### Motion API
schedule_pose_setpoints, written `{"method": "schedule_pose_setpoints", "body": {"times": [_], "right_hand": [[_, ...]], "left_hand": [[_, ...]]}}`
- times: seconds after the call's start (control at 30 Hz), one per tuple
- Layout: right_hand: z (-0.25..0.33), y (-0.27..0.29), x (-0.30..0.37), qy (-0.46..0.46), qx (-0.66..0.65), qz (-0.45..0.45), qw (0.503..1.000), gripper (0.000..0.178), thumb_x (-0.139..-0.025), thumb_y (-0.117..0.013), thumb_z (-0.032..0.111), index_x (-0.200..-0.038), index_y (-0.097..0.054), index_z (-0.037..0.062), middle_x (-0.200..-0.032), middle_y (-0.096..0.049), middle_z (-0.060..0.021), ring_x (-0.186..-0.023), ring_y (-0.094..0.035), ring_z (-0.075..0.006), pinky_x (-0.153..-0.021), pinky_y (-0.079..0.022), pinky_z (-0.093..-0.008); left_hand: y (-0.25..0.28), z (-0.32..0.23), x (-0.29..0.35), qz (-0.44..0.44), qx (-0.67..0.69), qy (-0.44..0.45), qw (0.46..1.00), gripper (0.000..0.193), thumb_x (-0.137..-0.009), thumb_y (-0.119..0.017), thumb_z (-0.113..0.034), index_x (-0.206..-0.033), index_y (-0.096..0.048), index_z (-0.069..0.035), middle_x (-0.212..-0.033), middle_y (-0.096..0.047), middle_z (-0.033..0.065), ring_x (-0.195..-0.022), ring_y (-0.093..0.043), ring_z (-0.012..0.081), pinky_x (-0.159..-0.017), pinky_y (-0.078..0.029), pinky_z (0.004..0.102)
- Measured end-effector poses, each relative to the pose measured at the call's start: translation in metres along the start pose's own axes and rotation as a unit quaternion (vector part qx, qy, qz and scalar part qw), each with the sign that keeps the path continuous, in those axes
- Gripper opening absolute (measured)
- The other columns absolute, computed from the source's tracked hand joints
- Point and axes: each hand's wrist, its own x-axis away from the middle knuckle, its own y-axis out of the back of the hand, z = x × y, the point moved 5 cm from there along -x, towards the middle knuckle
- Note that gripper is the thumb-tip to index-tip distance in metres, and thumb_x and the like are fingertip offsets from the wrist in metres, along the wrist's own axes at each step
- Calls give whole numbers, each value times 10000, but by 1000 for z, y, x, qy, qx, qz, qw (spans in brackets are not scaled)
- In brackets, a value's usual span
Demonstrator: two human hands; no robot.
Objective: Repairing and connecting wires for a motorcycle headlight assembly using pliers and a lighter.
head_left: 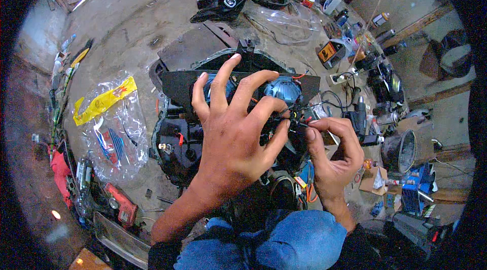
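In front of me lies a black headlight housing point(170, 143) with a dark flat plate point(177, 86) across its far part. Two blue-tinted round lamp units sit along that plate; the right one point(284, 90) shows best, while my fingers partly cover the other. My left hand point(231, 135) spreads over the housing, three fingers stretched toward the plate. Its thumb and index finger close on thin black wires at the right side. Just beside them, my right hand point(337, 156) pinches the end of a black wire point(300, 124) between thumb and forefinger. The exact joint is too small to make out.
A clear plastic bag point(137, 143) with a yellow strip lies left. Nearer is a red power tool point(123, 205). Orange-handled scissors point(310, 189) rest by my right wrist. Cables, an oil jug point(329, 52) and a metal bucket point(401, 150) crowd the right. Another headlight point(223, 3) lies farther off.
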Motion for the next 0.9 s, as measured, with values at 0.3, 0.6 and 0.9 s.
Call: {"method": "schedule_pose_setpoints", "body": {"times": [0.3,0.6,0.9], "right_hand": [[-6,7,-3,-78,-182,1,980,171,-967,-732,16,-1130,-690,-11,-1035,-777,-147,-999,-747,-214,-933,-583,-361],[17,-2,-18,125,99,98,982,252,-866,-845,51,-1111,-784,36,-951,-768,-120,-821,-729,-282,-742,-569,-382],[17,-6,-26,145,131,101,976,191,-858,-827,78,-1023,-746,25,-935,-756,-120,-814,-724,-317,-745,-569,-403]], "left_hand": [[-2,-2,0,-7,-1,0,1000,196,-782,-848,-217,-956,-759,-199,-1428,-647,23,-1533,-377,391,-1237,-161,624],[-2,-2,0,-10,-2,0,1000,174,-803,-836,-235,-955,-763,-193,-1422,-652,16,-1527,-383,384,-1239,-157,626],[-2,-3,0,-7,-5,-4,1000,184,-797,-842,-239,-960,-768,-199,-1420,-654,4,-1528,-378,378,-1240,-151,631]]}}
